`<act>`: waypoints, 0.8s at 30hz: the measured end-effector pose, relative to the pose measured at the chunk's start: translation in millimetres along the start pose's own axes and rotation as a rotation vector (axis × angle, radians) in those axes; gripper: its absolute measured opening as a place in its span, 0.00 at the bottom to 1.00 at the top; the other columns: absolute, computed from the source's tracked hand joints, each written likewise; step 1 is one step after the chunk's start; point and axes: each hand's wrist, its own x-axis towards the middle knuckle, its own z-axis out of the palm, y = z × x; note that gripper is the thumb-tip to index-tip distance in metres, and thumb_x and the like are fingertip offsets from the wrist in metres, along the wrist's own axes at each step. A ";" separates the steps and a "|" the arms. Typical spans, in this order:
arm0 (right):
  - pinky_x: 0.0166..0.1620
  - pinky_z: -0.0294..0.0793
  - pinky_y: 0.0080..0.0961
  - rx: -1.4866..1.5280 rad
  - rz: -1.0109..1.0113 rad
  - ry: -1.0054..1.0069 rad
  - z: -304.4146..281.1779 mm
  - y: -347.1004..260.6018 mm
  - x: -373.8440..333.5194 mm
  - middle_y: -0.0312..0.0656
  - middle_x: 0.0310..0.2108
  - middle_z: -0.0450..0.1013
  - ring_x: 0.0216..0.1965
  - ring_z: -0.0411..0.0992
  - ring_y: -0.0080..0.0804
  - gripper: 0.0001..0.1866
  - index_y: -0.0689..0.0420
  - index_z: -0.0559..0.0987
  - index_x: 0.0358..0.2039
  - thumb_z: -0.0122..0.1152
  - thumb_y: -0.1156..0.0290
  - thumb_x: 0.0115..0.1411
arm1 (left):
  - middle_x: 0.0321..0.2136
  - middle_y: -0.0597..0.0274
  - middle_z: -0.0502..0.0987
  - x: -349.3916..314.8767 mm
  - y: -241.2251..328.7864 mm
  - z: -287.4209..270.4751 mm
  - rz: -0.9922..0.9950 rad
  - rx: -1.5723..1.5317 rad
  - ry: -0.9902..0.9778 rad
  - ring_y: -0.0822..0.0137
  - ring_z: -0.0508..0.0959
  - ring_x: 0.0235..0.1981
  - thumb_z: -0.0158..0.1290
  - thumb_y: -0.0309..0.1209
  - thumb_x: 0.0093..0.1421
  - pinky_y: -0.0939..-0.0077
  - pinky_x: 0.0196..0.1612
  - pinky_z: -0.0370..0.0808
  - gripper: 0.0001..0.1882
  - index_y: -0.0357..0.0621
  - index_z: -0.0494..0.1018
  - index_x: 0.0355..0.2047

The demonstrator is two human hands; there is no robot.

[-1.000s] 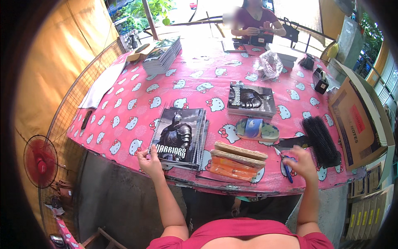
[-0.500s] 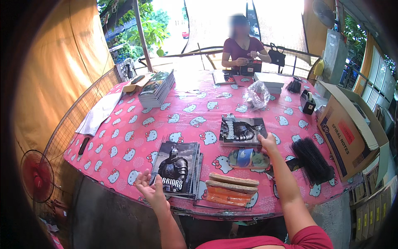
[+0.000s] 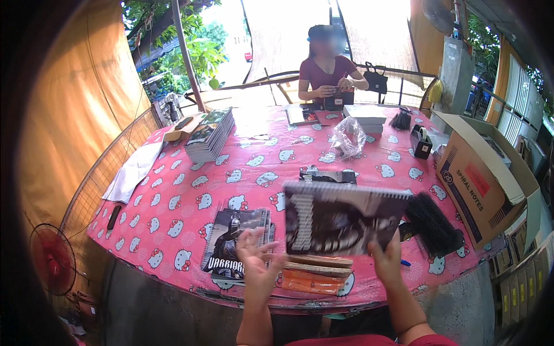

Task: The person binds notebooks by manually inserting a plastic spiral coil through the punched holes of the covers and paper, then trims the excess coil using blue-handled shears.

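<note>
Left side: an orange tarpaulin [image 3: 75, 115] hangs in folds, with a curved wire-mesh panel [image 3: 109, 167] between it and the table [image 3: 242, 190]. A round red fan [image 3: 52, 259] stands near left. Table: large, with a pink covering in a repeated white cat print. Far side: strong daylight enters, washing out the far tabletop; a post [image 3: 186, 57] and green foliage [image 3: 205, 55] are noted at left, pale hanging sheets [image 3: 378, 34] toward the right. Far right: a grey pillar [image 3: 457, 69], a second fan [image 3: 437, 16] and whitish corrugated sheeting [image 3: 511, 124]. Floor [image 3: 156, 300]: grey, shadowed at near left, lighter at near right.
</note>
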 end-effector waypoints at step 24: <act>0.37 0.72 0.33 -0.498 -0.219 -0.079 -5.0 -25.2 -43.1 0.47 0.33 0.74 0.33 0.74 0.43 0.15 0.64 0.72 0.42 0.63 0.77 0.53 | 0.36 0.61 0.80 -2.1 32.2 29.3 0.109 0.157 -0.137 0.74 0.78 0.37 0.57 0.20 0.57 0.79 0.42 0.74 0.13 0.35 0.72 0.44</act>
